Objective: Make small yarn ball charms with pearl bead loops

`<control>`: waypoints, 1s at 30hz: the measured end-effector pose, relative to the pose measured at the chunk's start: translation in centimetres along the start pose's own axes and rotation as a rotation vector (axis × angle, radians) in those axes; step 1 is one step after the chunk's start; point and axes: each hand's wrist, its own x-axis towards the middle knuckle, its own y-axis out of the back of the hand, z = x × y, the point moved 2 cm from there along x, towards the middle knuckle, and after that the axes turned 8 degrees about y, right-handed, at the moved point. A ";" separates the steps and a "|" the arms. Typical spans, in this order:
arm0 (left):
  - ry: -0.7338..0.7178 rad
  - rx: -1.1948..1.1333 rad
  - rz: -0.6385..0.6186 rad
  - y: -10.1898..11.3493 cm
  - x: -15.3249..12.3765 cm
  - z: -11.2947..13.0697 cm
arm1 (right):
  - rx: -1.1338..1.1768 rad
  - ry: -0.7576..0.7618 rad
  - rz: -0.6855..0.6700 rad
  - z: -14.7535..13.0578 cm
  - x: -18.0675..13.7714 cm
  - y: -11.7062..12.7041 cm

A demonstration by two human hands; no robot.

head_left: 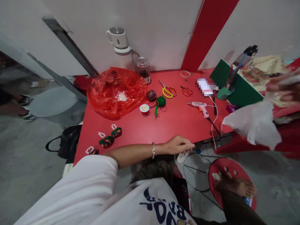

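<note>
My left hand (179,145) rests along the front edge of the red table (131,131), fingers stretched out loosely and holding nothing. A metal bangle (153,150) circles that wrist. My right hand does not appear. Beyond the left hand lie a pink glue gun (199,107), yellow-handled scissors (167,92), red-handled snips (187,91) and a green-handled tool (156,111). Near them sit a green yarn ball (161,101), a multicolored yarn ball (151,95) and a spool of red thread (144,110). Several yarn pieces with white bead loops (106,141) lie on the left.
A red plastic bag (114,106) with white beads and a glass jar (142,70) stand at the back. At right, another person's blurred hand (284,86) is near a whitish plastic bag (255,123). A red stool (217,168) stands below; cables hang over the table edge.
</note>
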 end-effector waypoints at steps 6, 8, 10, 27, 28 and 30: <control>0.004 -0.321 0.604 6.0 1.2 -1.8 | 0.277 -0.415 0.257 2.3 15.0 -4.8; 0.026 -0.334 0.605 6.8 1.7 -1.8 | 0.281 -0.459 0.272 3.0 18.7 -8.2; 0.054 -0.350 0.583 7.2 2.0 -1.8 | 0.312 -0.455 0.287 4.1 21.8 -11.6; -0.093 -0.474 0.966 11.1 2.2 -2.2 | 0.007 -0.127 -0.228 2.1 7.4 -32.5; -0.098 -0.479 0.968 11.1 2.2 -2.2 | 0.131 -0.117 -0.220 0.4 6.7 -32.7; -0.101 -0.484 0.962 11.2 2.1 -2.3 | 0.370 -0.104 -0.222 -3.4 5.1 -31.8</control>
